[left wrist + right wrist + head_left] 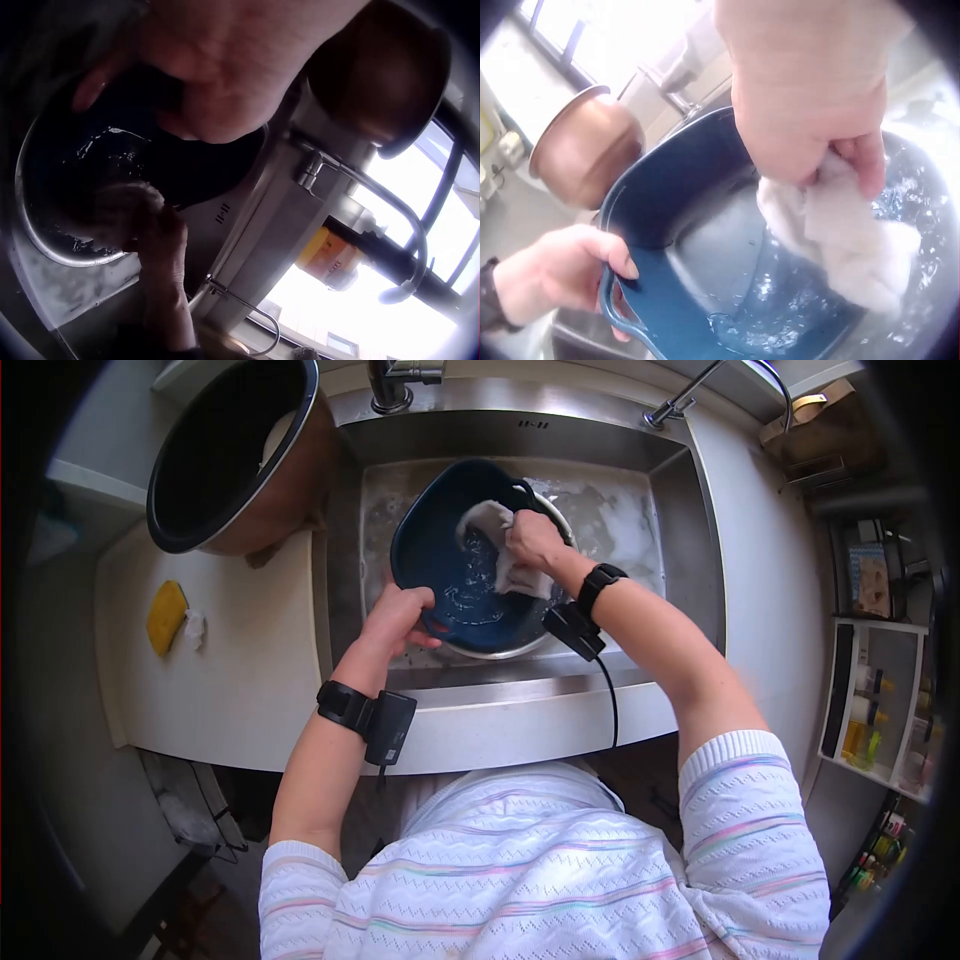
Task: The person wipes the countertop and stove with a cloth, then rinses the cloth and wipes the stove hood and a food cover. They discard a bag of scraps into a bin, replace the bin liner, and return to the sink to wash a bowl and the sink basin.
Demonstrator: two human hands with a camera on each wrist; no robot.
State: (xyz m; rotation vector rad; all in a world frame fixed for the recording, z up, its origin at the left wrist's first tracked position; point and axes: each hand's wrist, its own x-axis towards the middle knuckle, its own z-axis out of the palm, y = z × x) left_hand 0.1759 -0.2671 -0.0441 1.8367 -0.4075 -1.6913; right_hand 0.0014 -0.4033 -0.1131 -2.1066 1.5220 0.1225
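A dark blue basin (430,540) with loop handles is tilted inside the sink, with water pooled in its lower part. My left hand (398,615) grips its near-left rim by the handle, thumb on the inner wall in the right wrist view. In my right hand (535,542) is a bunched wet white cloth (855,247), pinched between thumb and fingers over the water. One end of the cloth hangs down onto the basin's side. Beneath the basin, a round metal bowl (500,655) shows as a pale rim, mostly hidden.
Foamy suds (625,530) lie on the sink floor. A large copper-coloured pot (285,510) leans at the sink's left, near a yellow sponge (166,617). Behind stand a faucet (415,372) and a thin curved tap (672,410). A shelf rack (840,690) is at right.
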